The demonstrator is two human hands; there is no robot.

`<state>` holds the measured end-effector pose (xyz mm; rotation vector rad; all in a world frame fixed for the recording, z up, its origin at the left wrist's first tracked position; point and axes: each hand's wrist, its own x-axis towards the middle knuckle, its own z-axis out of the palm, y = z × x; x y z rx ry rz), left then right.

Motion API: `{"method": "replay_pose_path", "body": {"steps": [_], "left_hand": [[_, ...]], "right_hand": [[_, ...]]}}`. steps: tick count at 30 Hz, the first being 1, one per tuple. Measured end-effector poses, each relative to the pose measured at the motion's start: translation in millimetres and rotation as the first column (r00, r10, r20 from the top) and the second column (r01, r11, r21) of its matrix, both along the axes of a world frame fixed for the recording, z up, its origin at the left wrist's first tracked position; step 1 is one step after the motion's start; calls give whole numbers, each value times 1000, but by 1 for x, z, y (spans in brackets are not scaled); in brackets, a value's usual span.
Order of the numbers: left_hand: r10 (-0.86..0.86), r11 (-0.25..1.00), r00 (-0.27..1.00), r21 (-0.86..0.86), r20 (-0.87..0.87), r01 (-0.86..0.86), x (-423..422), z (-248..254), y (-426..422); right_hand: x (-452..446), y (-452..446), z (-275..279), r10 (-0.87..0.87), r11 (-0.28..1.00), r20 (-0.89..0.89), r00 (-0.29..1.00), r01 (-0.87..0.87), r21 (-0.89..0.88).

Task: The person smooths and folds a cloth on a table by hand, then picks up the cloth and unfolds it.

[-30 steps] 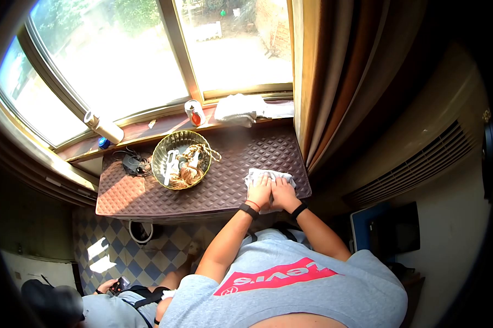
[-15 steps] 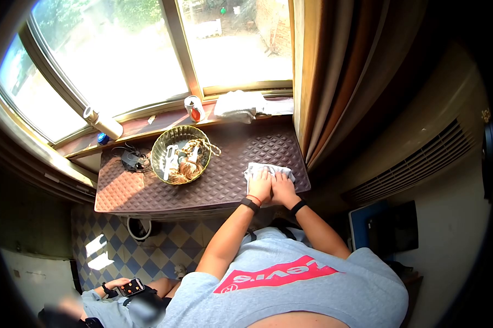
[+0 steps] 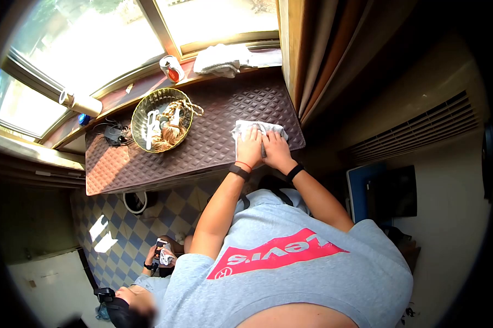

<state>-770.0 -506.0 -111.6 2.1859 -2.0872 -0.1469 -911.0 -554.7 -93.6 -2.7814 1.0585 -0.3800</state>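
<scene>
A light grey-white cloth (image 3: pixel 265 127) lies bunched near the right front corner of the brown quilted table cover (image 3: pixel 213 131). Both hands rest on it side by side, close together. My left hand (image 3: pixel 250 145) has its fingers stretched over the cloth's left part; a black band and a thin red string circle that wrist. My right hand (image 3: pixel 277 148) lies on the right part with fingers extended, a black band on its wrist. Something dark shows between the hands, too small to make out. The fingertips lie on top of the cloth; its underside is hidden.
A ribbed bowl (image 3: pixel 138 117) holds rope and white items, beside black cables (image 3: pixel 114 134). On the sill are a can (image 3: pixel 171 69), a white cloth (image 3: pixel 220 59) and a bottle (image 3: pixel 82 103). Another person (image 3: pixel 131 306) holds a phone at lower left; a bin (image 3: pixel 135 203) stands below.
The view has tilted down, so table, bowl and hands appear higher. My hands stay on the cloth. The other person has shifted and now holds the phone nearer the floor's middle.
</scene>
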Motion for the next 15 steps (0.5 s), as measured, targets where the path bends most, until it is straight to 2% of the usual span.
{"method": "replay_pose_path", "body": {"steps": [4,8,9,12,15], "left_hand": [[-20,999,994,40,-103,24,1,10,1],[-43,999,995,27,-90,46,2,13,1],[-29,998,991,45,-131,35,1,17,2],[-1,994,994,106,-108,12,-2,21,0],[14,998,995,70,-97,-7,-2,7,-2]], "right_hand": [[-1,1,2,0,999,-8,1000,0,33],[0,-6,0,22,999,-9,1000,-22,23],[1,-10,0,19,999,-33,999,-18,43],[3,-19,2,52,994,-66,996,-46,98],[3,-25,5,83,985,-88,993,-69,156]]}}
